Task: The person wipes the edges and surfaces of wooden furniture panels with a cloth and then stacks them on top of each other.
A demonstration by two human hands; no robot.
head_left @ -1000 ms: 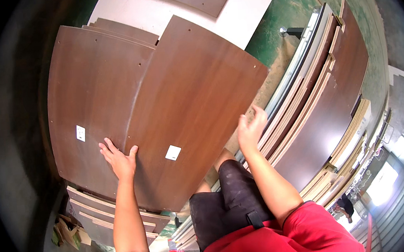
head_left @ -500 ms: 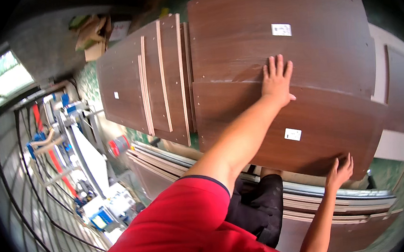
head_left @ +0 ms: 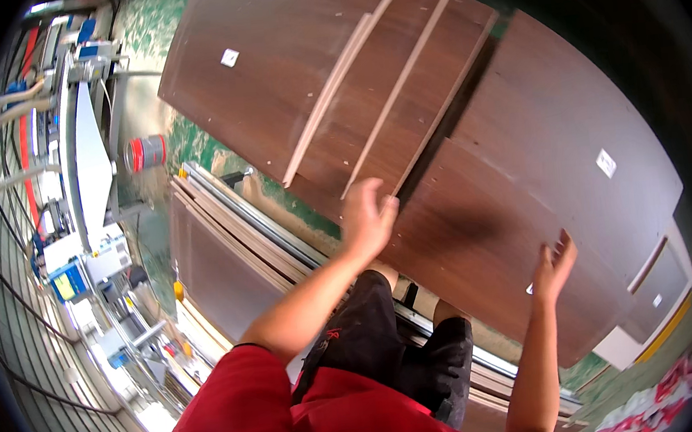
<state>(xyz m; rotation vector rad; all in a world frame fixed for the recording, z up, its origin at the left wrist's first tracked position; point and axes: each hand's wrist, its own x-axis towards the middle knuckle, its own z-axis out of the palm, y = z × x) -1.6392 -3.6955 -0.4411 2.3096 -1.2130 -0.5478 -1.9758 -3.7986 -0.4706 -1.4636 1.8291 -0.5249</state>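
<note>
My left hand (head_left: 368, 221) is over the near edge of the brown panels, by the gap between the left stack and the right-hand panels. Its thumb and fingers are apart and it holds nothing. My right hand (head_left: 553, 269), fingers spread, hovers over the near brown panel (head_left: 446, 236), partly covering a white label on it. Whether either hand touches a panel is hard to tell. Behind lies a second brown panel (head_left: 550, 99) with a white label (head_left: 605, 163). On the left are overlapping brown panels (head_left: 271, 107) with pale edges.
A red and grey can (head_left: 146, 154) stands on the green floor beside a machine (head_left: 82, 165) with blue parts. Metal rails (head_left: 252, 220) and upright panels (head_left: 218, 256) run close to my legs. At the far right lie pale boards (head_left: 618, 348) and red-white material (head_left: 659, 402).
My left hand has come off the panels and moved left and nearer to me. My right hand has shifted from the near panel's edge to above its surface. The view has swung left.
</note>
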